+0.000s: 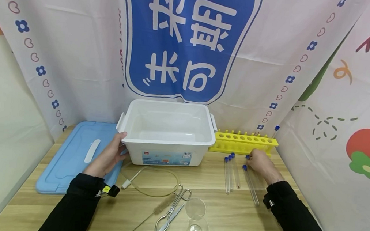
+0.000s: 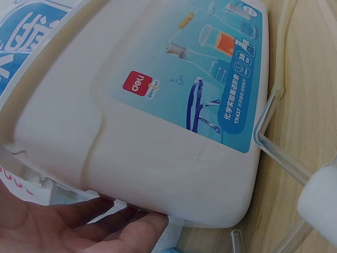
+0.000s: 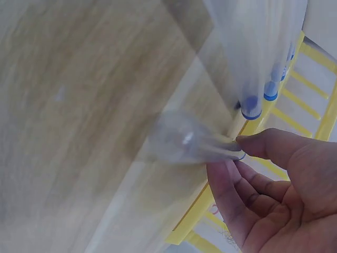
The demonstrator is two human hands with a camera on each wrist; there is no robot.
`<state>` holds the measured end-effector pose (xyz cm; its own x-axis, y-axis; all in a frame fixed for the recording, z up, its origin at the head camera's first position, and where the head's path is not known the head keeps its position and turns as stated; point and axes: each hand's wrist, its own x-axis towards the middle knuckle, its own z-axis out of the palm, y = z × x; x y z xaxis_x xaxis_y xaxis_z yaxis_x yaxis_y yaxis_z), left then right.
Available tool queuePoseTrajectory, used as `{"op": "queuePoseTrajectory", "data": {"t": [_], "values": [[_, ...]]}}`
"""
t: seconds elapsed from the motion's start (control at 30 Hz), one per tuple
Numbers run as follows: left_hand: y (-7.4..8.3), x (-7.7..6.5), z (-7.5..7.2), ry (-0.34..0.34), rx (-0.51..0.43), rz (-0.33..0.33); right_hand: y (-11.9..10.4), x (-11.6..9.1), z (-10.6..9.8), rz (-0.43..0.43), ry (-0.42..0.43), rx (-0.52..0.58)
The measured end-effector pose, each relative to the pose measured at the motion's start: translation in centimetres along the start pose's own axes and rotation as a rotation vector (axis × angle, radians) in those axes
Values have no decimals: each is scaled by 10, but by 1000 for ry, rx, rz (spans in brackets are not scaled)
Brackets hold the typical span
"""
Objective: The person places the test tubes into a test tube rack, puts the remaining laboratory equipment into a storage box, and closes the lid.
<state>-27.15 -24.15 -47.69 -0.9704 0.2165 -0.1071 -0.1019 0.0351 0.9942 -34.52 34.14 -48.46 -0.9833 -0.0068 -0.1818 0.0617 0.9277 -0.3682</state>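
Observation:
My right hand (image 1: 261, 165) pinches a blue-capped glass test tube (image 3: 184, 139) near its cap, between thumb and fingertips, in front of the yellow test tube rack (image 1: 243, 150). Nearby on the table lie several more capped tubes, one of them a test tube (image 1: 250, 185) just in front of this hand. Another blue-capped tube (image 1: 276, 131) stands at the rack's right end. At the left, my left hand (image 1: 108, 156) touches the side of the white plastic bin (image 1: 165, 148) below its rim. In the left wrist view, its fingers (image 2: 139, 232) are extended against the bin's wall.
A blue lid (image 1: 65, 156) lies left of the bin. In front are rubber tubing (image 1: 159, 195), a brush (image 1: 162, 206), metal crucible tongs (image 1: 171, 209), a tweezer-like metal tool (image 1: 176, 214) and round glass dishes (image 1: 197, 229). A printed curtain (image 1: 88, 48) hangs behind.

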Motion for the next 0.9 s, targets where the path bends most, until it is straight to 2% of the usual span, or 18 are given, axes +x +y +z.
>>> {"op": "queuePoseTrajectory", "data": {"t": [0.37,0.67,0.8,0.9], "values": [[1,-1,0,-8,-4,-2,-6,-7,-19,9,-17,20],[-1,-1,-1,-10,5,12,-12,-11,-35,-39,45,-9],[-1,-1,-1,-15,8,18,-15,-13,-43,-57,92,27],[-1,-1,-1,-17,7,19,-17,-13,-48,-78,160,77]]}}
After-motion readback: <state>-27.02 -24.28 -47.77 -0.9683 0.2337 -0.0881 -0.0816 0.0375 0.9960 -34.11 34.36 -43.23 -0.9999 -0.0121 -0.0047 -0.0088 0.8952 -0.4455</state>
